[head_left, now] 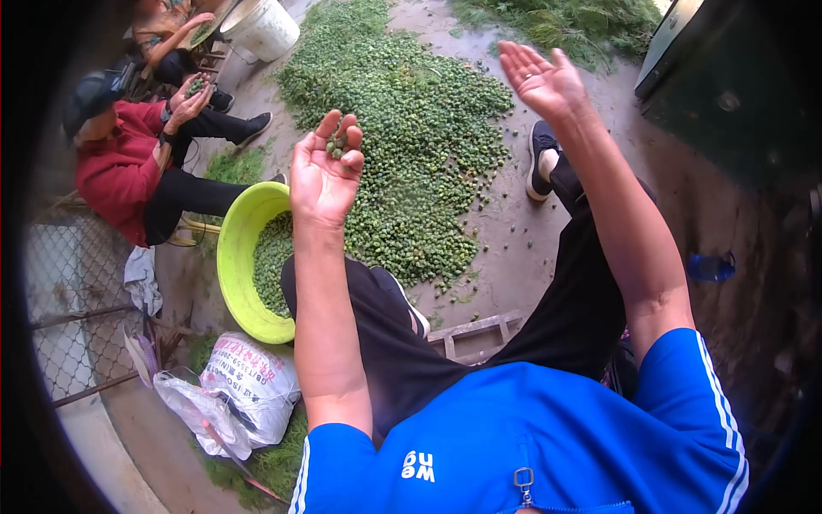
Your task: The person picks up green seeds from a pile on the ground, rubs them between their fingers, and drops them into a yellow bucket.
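Observation:
Palm up, my left hand has its fingers curled around a few small green cones, above the left side of a large pile. My right hand is raised with its palm up and fingers stretched, nothing in it, beyond the right edge of the pile. The pile of green cones spreads over the ground in front of my legs. A yellow-green tub with more cones inside stands by my left knee, partly behind my left forearm.
A person in red sits at the left holding cones; another person sits behind. A white bucket, green branches, a white sack, a wire fence and a dark green box surround the spot.

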{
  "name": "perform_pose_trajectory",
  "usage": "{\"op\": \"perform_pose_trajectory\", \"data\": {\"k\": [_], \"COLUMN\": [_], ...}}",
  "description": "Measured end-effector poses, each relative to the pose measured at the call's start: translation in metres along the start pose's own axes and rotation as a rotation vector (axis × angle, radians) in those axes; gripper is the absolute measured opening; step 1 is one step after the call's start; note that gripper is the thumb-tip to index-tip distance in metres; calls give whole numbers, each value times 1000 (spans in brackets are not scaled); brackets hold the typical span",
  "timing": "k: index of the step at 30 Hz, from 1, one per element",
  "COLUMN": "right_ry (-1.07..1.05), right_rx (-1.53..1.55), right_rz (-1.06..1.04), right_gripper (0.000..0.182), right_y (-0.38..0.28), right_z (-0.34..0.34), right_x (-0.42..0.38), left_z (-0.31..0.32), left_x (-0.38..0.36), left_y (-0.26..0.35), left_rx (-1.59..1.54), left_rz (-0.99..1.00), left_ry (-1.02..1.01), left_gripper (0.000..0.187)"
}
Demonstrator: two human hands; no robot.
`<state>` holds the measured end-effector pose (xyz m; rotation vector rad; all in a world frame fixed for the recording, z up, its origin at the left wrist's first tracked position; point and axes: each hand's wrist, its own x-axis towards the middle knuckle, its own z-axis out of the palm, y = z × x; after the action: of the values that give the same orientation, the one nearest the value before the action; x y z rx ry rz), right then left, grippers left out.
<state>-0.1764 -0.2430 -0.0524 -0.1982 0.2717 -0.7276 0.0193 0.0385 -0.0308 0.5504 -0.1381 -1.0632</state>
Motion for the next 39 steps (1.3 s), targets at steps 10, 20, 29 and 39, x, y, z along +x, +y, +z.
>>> {"op": "perform_pose_trajectory", "data": {"k": [10,20,29,39], "right_ry": [-39,-206,-53,-170], "right_rx": [-609,-432,-623,-431], "right_rz": [113,178,12,108], "right_gripper": [40,33,35,39], "right_y": [50,44,41,-10], "right_z": [33,6,21,38], "right_x": [-15,7,10,-31], "left_z": [-39,-98,-32,-146], "left_x": [-27,-123,-12,125], "left_y": [86,170,106,-63], "left_rx": [146,1108,1709,1929], "left_rz": [175,662,325,-120], "left_ry": [127,1063,347,-197], "left_gripper": [27,48,31,33]}}
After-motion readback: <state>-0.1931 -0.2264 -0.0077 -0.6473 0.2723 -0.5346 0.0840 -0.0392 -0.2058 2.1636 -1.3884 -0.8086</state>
